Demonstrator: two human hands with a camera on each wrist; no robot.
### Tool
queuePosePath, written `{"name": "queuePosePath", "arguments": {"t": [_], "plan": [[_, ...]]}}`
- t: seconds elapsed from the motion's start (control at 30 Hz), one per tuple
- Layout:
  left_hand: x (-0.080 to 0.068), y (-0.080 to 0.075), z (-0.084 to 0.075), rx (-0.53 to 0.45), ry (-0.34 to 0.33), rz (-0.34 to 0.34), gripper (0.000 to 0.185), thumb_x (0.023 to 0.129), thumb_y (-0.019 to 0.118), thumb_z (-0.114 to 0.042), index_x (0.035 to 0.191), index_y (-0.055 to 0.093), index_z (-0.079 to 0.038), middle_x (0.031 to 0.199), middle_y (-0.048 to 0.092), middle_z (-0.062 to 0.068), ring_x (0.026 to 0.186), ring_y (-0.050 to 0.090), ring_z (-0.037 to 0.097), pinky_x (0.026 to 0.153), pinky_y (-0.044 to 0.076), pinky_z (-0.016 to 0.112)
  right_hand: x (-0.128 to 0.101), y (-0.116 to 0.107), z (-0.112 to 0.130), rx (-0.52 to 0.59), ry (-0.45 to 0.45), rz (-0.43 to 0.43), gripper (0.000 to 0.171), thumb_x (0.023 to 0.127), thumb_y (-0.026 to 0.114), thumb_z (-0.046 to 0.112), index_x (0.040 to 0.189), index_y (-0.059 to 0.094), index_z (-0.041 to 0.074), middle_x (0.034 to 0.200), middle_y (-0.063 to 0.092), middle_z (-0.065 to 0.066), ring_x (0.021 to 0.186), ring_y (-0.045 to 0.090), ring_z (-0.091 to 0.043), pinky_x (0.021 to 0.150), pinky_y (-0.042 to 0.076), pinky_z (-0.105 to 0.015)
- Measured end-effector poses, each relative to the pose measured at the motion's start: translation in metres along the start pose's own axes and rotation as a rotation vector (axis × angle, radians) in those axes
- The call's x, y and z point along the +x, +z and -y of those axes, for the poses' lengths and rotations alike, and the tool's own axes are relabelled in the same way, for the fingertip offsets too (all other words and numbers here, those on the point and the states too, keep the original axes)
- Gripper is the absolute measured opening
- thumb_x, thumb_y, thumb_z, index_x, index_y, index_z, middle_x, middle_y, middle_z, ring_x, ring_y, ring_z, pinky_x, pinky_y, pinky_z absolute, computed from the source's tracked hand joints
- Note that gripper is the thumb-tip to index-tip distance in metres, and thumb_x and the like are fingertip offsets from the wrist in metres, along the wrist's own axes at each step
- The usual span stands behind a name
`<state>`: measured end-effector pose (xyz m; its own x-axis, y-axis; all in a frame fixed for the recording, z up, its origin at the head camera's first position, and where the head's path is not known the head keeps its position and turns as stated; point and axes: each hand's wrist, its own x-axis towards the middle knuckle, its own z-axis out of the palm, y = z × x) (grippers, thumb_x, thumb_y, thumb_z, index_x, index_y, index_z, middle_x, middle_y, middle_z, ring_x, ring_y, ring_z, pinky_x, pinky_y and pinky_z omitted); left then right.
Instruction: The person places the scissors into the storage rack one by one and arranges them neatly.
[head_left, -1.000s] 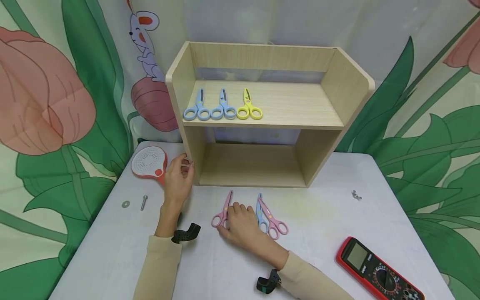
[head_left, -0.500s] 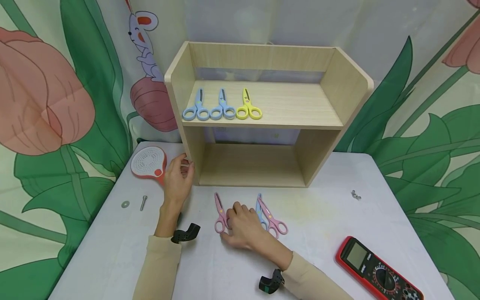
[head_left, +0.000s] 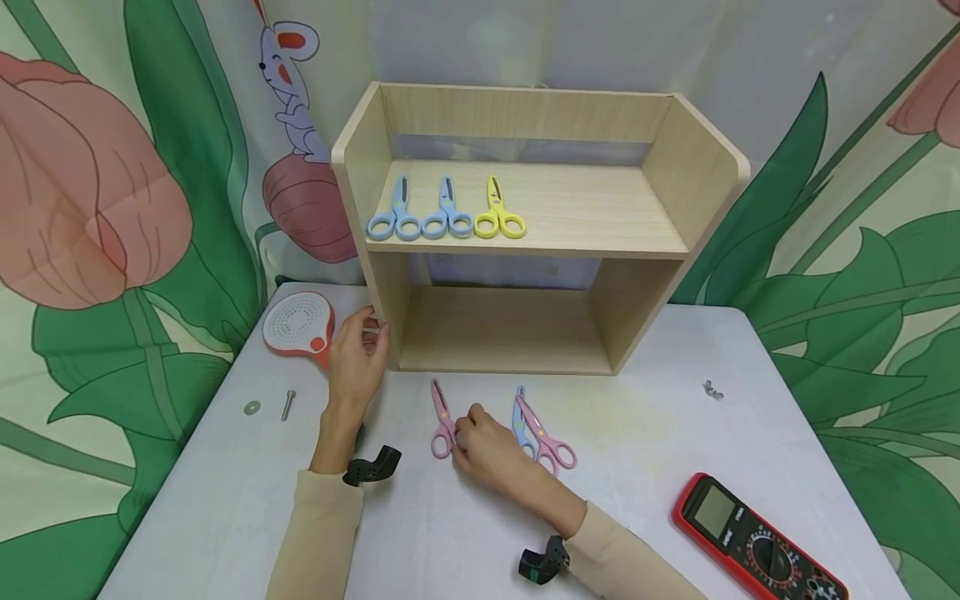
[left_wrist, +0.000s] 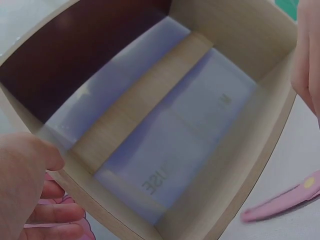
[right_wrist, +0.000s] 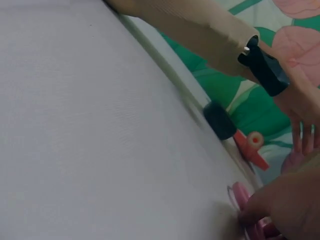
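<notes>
My right hand (head_left: 489,450) pinches the handle of a pair of pink scissors (head_left: 440,408) standing tips-away on the white table; the fingers hide one ring. In the right wrist view the fingers hold the pink scissors (right_wrist: 240,194) by a ring. Just right of that hand, another pink pair of scissors (head_left: 553,443) overlaps blue scissors (head_left: 519,421), partly hidden. My left hand (head_left: 357,357) rests against the left side of a two-tier wooden shelf (head_left: 585,204), thumb at its front edge and fingers loosely bent in the left wrist view.
On the upper board are two blue pairs of scissors (head_left: 447,212) and yellow scissors (head_left: 498,212). A red-and-white paddle-shaped device (head_left: 298,323), a bolt (head_left: 288,406) and a washer (head_left: 252,408) lie left. A multimeter (head_left: 757,537) and a small metal piece (head_left: 712,391) lie right.
The pink scissors in my right hand have swung so their tips point slightly left, and they have shifted a little. The right fingers have drawn in on the handle. My left hand is unmoved.
</notes>
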<state>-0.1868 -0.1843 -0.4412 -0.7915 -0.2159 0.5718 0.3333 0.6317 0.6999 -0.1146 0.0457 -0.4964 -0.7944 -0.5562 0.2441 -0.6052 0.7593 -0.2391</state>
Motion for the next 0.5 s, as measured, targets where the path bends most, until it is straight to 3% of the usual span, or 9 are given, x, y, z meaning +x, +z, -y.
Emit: {"name": "queuePosePath", "arguments": {"t": [0.1, 0.27, 0.5], "plan": [[0.0001, -0.0006, -0.0014, 0.002, -0.008, 0.004, 0.036, 0.094, 0.068, -0.013, 0.126, 0.06, 0.002, 0.104, 0.066, 0.022, 0.084, 0.072, 0.033, 0.077, 0.063, 0.046, 0.0002, -0.0026, -0.0008, 0.017, 0.022, 0.023, 0.013, 0.082, 0.067, 0.016, 0.09, 0.067, 0.005, 0.091, 0.054, -0.006, 0.073, 0.052, -0.014, 0.061, 0.052, -0.027], [0.0003, -0.001, -0.0022, -0.016, -0.002, 0.004, 0.036, 0.094, 0.068, -0.011, 0.126, 0.06, 0.003, 0.103, 0.066, 0.022, 0.084, 0.072, 0.033, 0.075, 0.063, 0.045, 0.0, -0.0057, 0.0017, 0.039, 0.059, 0.097, 0.029, 0.083, 0.069, 0.036, 0.095, 0.065, 0.01, 0.096, 0.052, -0.003, 0.078, 0.049, -0.014, 0.065, 0.049, -0.025], [-0.0003, -0.0003, -0.0004, -0.028, 0.008, -0.001, 0.035, 0.094, 0.067, -0.01, 0.125, 0.06, 0.004, 0.102, 0.067, 0.022, 0.084, 0.073, 0.033, 0.073, 0.063, 0.044, 0.0013, -0.0068, 0.0003, -0.002, 0.012, 0.074, 0.041, 0.079, 0.078, 0.048, 0.092, 0.067, 0.011, 0.09, 0.052, 0.0, 0.071, 0.046, -0.009, 0.054, 0.044, -0.02]]}}
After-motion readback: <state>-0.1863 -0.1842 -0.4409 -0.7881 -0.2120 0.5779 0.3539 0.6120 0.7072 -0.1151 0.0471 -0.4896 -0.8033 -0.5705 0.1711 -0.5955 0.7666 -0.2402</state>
